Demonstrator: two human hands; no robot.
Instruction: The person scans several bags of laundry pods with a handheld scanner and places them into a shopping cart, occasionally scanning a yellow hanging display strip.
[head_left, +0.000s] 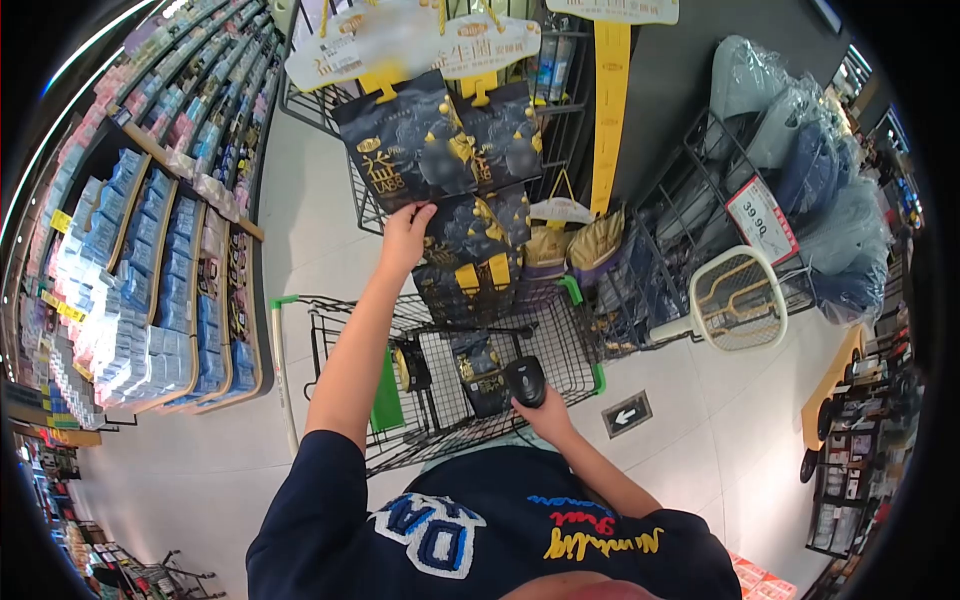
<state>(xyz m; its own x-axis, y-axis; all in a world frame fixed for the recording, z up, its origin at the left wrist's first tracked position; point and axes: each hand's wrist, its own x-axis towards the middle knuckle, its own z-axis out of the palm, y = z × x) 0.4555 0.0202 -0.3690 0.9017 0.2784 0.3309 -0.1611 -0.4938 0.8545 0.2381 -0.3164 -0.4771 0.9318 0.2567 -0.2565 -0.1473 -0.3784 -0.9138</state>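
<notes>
My left hand (407, 240) reaches up to the display, its fingers closed on the lower edge of a black bag (405, 140) with gold print. That bag hangs from a yellow strip beside another black bag (505, 135). More black and gold bags (465, 235) hang below, to the right of the hand. My right hand (543, 410) is wrapped round a black handheld device (525, 382) over the shopping cart (450, 420). Inside the cart, just left of the device, lies a black bag (480, 375), with a smaller black and yellow package (409, 367) farther left.
Shelves of blue packages (150, 290) stand at the left. At the right are a wire rack (650, 250) with plastic-wrapped goods (825, 190), a red and white price sign (762, 220) and a white racket (738, 300). A floor arrow marker (626, 413) lies right of the cart.
</notes>
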